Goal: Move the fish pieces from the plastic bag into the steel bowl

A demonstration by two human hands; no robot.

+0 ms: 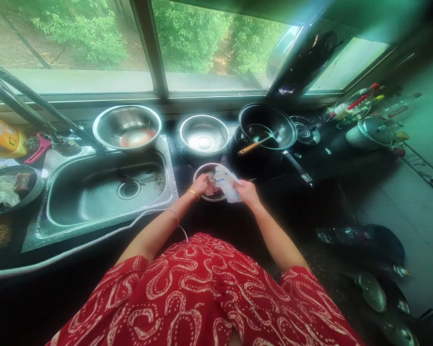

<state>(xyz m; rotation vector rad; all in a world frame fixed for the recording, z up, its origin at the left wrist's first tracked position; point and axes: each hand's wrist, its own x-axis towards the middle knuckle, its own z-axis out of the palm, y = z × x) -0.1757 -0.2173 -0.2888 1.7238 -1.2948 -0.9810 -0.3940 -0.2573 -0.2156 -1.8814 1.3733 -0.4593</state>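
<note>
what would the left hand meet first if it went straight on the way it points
Past the reddish item the left hand touches, probably the white printed packet in the right hand, though depth is unclear.

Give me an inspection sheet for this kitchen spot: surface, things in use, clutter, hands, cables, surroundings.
Surface: dark countertop, sink set in at left.
Things in use: white printed packet and reddish item at a small bowl.
Clutter: steel basin at the sink's back edge, perforated bowl, dark pan with a wooden-handled utensil.
Hands: left hand grips the reddish item; right hand holds the white printed packet.
Cables: white cord, perhaps a hose, runs past the sink's front toward the red shirt.
Surroundings: window ahead, trees outside.
</note>
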